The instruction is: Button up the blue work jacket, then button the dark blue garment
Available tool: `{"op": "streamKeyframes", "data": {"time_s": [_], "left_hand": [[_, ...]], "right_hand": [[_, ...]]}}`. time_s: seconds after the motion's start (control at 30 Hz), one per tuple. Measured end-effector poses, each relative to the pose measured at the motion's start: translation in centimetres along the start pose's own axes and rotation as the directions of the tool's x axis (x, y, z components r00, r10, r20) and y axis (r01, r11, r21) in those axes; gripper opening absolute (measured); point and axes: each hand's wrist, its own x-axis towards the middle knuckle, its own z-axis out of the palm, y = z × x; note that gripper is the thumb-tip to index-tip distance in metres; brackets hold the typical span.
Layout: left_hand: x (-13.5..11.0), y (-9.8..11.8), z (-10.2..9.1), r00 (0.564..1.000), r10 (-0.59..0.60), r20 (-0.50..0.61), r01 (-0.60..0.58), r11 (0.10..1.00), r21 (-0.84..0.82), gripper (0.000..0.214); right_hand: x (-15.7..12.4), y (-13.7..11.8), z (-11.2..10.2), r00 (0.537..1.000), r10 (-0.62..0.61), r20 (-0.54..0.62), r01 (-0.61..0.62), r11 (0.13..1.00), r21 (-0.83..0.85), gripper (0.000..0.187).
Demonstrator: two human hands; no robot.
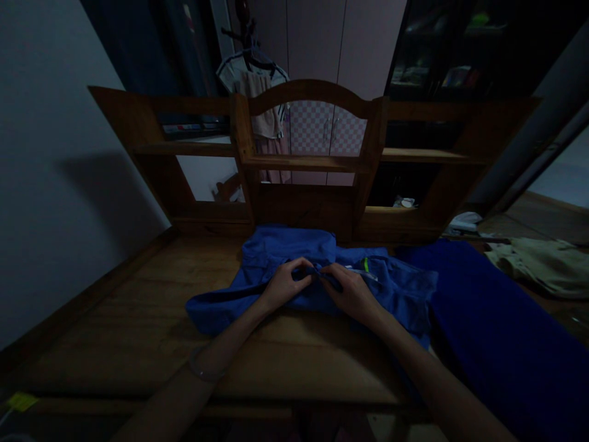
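Observation:
A blue garment point(289, 245), perhaps a shirt or jacket, lies spread and rumpled across the wooden desk top point(294, 356). One sleeve-like part reaches to the left. My left hand point(288, 285) pinches a fold near the garment's middle, thumb against fingers. Close beside it, my right hand point(345, 285) pinches the same bunched fold from the right. The fingertips of both hands almost meet, and whatever small detail is between them is too dark to make out. A yellow-green strip point(366, 264) and a whitish tag-like piece show on the cloth just past my right hand.
Along the desk's back edge stands a wooden shelf unit point(308, 162). A deep blue cloth point(488, 319) covers the right side. Farther right lies a pale cloth pile point(547, 267). Clothes on hangers point(257, 92) hang behind the shelf. A white wall point(69, 172) borders the left.

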Motion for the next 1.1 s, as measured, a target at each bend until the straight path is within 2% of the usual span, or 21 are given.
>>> {"op": "streamKeyframes", "data": {"time_s": [0.7, 1.1], "left_hand": [[-0.01, -0.16, 0.06, 1.000, -0.001, -0.004, 0.000, 1.000, -0.027, 0.018], [-0.14, -0.09, 0.40, 0.999, 0.005, -0.041, -0.004, 1.000, 0.031, 0.017]], "right_hand": [[0.06, 0.10, 0.16, 1.000, -0.001, -0.008, 0.001, 1.000, 0.000, 0.020], [0.06, 0.00, 0.10, 1.000, -0.006, -0.006, 0.006, 1.000, -0.005, 0.020]]}}
